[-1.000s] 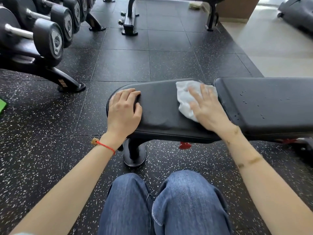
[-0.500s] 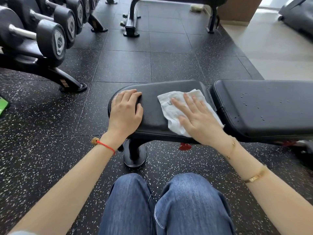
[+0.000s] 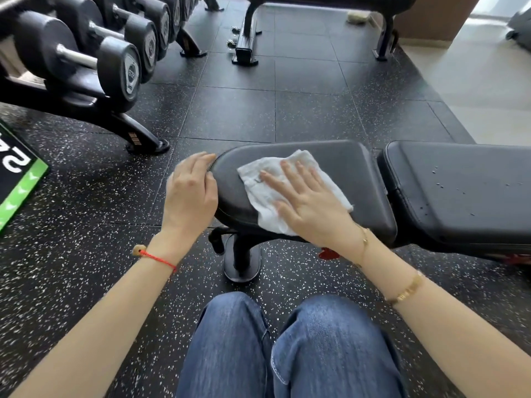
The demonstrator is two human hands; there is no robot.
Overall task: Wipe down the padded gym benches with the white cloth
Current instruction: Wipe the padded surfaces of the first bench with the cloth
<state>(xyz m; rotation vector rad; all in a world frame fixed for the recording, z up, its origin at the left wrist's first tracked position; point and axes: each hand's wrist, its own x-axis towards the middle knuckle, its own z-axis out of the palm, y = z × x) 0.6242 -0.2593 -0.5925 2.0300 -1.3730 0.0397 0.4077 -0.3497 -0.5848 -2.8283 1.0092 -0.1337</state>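
A black padded bench runs left to right in front of me. Its rounded seat pad is on the left and its long back pad on the right, speckled with small droplets. The white cloth lies spread on the seat pad. My right hand presses flat on the cloth, fingers spread and pointing left. My left hand rests curled over the seat pad's rounded left end, holding its edge.
A dumbbell rack stands at the upper left, its foot reaching toward the bench. A green and black mat lies at the left edge. Another bench frame stands at the back. My knees in blue jeans are below the bench.
My right hand has slid the cloth leftward across the seat pad, from near the gap between the pads toward the rounded end. My left hand has shifted outward onto the pad's edge.
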